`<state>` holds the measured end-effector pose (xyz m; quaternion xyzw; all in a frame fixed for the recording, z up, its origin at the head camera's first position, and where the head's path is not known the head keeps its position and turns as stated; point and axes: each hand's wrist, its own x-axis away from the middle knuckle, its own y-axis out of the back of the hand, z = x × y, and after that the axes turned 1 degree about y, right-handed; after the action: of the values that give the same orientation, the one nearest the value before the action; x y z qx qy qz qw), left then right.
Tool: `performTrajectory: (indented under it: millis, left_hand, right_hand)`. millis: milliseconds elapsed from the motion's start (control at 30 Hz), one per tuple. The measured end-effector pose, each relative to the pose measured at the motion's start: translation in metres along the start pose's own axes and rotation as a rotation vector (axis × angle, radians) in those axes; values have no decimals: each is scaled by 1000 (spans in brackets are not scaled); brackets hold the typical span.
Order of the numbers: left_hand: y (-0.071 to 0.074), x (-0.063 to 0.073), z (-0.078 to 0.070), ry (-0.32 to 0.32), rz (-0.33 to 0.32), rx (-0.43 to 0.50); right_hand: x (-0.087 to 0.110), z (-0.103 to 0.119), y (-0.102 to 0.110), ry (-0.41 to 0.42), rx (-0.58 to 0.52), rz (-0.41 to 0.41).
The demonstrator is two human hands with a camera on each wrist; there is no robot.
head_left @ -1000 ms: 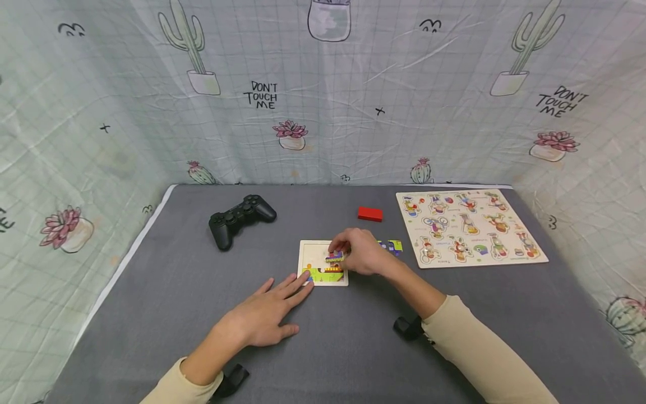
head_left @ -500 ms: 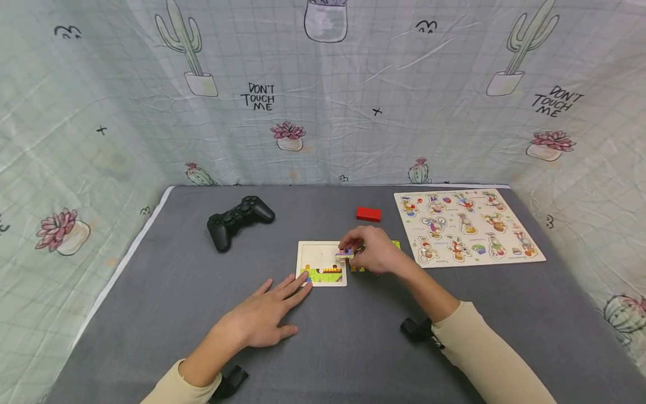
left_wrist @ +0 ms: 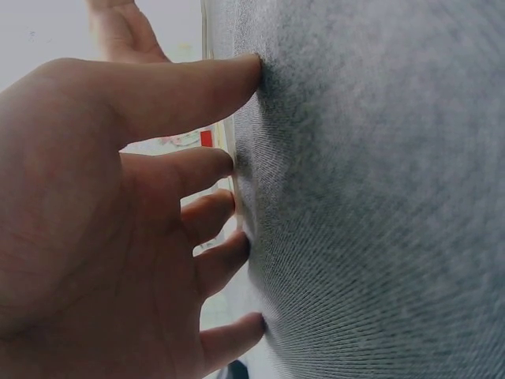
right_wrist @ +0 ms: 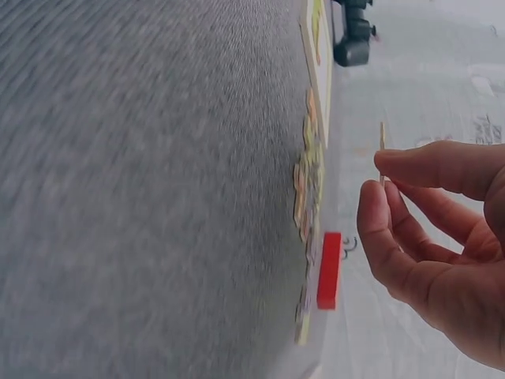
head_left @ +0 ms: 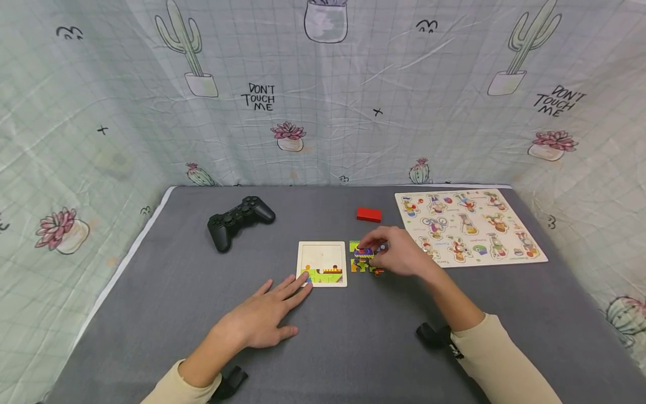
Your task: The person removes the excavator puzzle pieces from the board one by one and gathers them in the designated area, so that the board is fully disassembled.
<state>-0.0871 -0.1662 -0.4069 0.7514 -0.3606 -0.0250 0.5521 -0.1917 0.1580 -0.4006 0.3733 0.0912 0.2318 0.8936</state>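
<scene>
My left hand lies with spread, straight fingers on the grey table, fingertips on the lower left corner of a small wooden puzzle tray. Along the tray's bottom, fitted pieces form a green and yellow picture strip; the rest of its bed is bare wood. Thumb and index finger of my right hand pinch a thin jigsaw piece, seen edge-on and raised above the table in the right wrist view. Beneath that hand, right of the tray, lie several loose jigsaw pieces, partly hidden in the head view.
Behind the loose pieces sits a red block. A black game controller lies at the back left. At the back right is a large wooden board with printed animal figures. Patterned cloth walls off the table's back and sides.
My right hand has moved right, from over the tray to over the loose pieces, carrying the pinched jigsaw piece. The left hand has stayed in place.
</scene>
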Motion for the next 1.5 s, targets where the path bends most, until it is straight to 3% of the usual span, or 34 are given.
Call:
performTrajectory:
  millis: [767, 1500]
  left_hand:
    - [-1, -6, 1, -4, 6, -22]
    - [-4, -5, 2, 10, 2, 2]
  right_hand:
    - [30, -26, 31, -77, 0, 9]
    - [28, -42, 35, -117, 18, 67]
